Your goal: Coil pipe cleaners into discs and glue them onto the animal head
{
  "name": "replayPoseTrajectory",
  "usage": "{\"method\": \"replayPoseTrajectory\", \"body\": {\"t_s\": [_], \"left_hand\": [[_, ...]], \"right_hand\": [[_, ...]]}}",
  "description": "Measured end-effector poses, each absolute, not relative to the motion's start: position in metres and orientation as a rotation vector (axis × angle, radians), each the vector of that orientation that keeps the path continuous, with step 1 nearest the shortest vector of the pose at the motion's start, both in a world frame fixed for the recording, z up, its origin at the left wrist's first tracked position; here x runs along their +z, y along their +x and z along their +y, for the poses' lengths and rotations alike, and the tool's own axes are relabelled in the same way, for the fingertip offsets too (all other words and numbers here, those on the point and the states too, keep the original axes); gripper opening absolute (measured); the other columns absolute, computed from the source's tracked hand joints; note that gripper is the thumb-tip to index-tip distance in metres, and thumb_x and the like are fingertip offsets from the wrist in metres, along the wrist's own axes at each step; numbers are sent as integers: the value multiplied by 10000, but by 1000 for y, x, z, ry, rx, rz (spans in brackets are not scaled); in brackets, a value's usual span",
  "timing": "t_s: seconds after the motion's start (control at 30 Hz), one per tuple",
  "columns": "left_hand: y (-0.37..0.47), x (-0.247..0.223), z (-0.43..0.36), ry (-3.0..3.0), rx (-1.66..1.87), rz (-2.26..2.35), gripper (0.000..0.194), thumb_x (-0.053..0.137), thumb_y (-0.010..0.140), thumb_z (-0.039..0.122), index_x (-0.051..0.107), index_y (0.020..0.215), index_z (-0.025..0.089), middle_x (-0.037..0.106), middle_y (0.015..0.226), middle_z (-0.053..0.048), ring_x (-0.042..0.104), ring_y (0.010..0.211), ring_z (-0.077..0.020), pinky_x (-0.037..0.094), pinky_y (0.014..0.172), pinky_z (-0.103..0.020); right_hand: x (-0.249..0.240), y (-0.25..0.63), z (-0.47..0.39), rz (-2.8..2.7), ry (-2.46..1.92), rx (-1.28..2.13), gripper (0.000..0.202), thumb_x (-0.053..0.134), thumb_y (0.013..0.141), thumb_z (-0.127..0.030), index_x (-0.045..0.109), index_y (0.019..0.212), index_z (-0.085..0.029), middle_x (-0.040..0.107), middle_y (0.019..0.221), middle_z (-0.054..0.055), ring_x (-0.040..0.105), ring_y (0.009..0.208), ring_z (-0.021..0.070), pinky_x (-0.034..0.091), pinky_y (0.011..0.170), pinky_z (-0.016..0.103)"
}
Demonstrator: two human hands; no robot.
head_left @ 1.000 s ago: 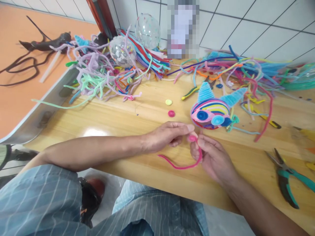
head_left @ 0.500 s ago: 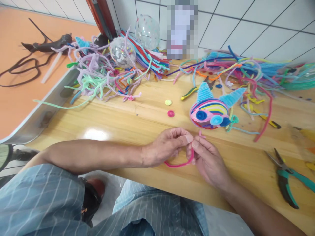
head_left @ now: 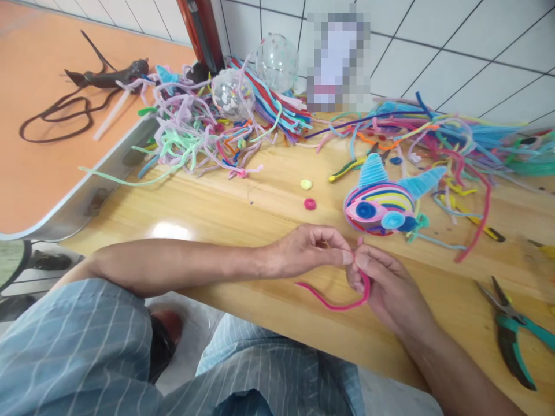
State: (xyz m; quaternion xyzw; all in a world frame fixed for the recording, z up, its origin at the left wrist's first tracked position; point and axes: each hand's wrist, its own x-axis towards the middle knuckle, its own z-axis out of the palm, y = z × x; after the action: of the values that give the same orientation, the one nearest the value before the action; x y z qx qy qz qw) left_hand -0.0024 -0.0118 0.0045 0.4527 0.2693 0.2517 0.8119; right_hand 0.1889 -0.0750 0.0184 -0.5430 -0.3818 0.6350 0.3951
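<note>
Pipe cleaner [head_left: 336,307] in bright pink marks the centre of the dial, held where two hands meet above the near part of the wooden table [head_left: 243,214]; its loose tail sweeps from five o'clock through six to a tip at eight. The left hand [head_left: 306,251] comes in from nine, thumb and forefinger pinched together on the pipe cleaner, though their tips cover most of what lies between. The right hand [head_left: 385,277] comes in between four and five, its thumb clamping the pipe cleaner against bent fingers, just beside the left thumb.

It looks very light and soft-surfaced, probably with thin wire inside, so it should bend easily and hold a curve. The fuzz ought to resist slipping; repeated sharp bending in one spot could weaken the core. A fingertip pinch close to the bend seems the best hold, with the tail left free.

Toward one o'clock, near the fingers, rests a striped fish-like figure [head_left: 392,196]; toward eleven lie a pink coil [head_left: 310,204] and, beyond it, a yellow coil [head_left: 306,184]. Pliers [head_left: 510,316] lie at four, well apart.
</note>
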Motion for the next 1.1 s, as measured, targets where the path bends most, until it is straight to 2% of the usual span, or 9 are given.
{"method": "replayPoseTrajectory", "body": {"t_s": [0.07,0.17,0.27,0.37,0.47,0.53,0.67,0.93,1.1], "left_hand": [[-2,6,-14,909,549,612,210,835,850,332,735,824,149,765,819,-32,658,765,-128,503,759,-262],[-1,7,-19,802,562,681,257,861,815,371,735,838,148,701,740,7,486,585,-62,365,577,-218],[2,6,-23,697,591,702,326,887,775,421,721,838,147,630,683,34,376,521,-40,261,506,-225],[3,4,-19,660,566,673,359,865,792,468,708,826,147,602,677,28,369,509,-46,239,485,-240],[2,5,-10,696,508,626,384,805,826,516,694,799,150,637,753,-4,389,516,-59,246,473,-259],[0,7,-3,791,472,612,363,802,824,500,702,816,151,642,775,-4,394,536,-62,253,484,-255],[-3,11,3,991,392,649,310,849,803,434,709,850,161,567,667,47,363,557,-59,245,516,-228],[3,6,-16,814,569,650,434,858,794,531,659,813,145,583,640,40,360,523,-48,253,517,-234],[3,3,-13,723,501,597,445,872,782,532,670,836,140,622,704,24,346,492,-28,210,487,-237]], "right_hand": [[15,187,-76,-955,-1382,1602,446,832,801,-562,612,636,-211,520,577,-23,423,525,106,333,513,269],[10,183,-78,-916,-1384,1572,445,858,775,-581,646,661,-207,551,596,-18,442,523,99,334,498,252],[7,179,-79,-860,-1372,1563,450,863,764,-599,660,681,-206,571,620,-13,447,514,96,328,476,247],[9,178,-78,-827,-1368,1591,447,877,749,-594,671,701,-200,585,649,-9,433,505,86,300,457,241],[12,181,-77,-824,-1385,1606,470,878,738,-603,655,666,-196,558,598,-15,420,499,84,297,467,238],[14,184,-77,-839,-1393,1620,489,860,752,-610,629,630,-196,536,553,-15,415,496,88,303,480,241],[13,186,-76,-835,-1394,1619,479,870,737,-574,603,605,-199,529,539,-20,429,503,92,307,492,240],[5,176,-80,-856,-1319,1587,411,828,820,-549,643,705,-201,568,632,-25,431,512,78,320,476,227],[1,175,-81,-783,-1277,1574,398,822,835,-534,626,731,-203,586,677,-16,450,543,81,340,492,222]]}}
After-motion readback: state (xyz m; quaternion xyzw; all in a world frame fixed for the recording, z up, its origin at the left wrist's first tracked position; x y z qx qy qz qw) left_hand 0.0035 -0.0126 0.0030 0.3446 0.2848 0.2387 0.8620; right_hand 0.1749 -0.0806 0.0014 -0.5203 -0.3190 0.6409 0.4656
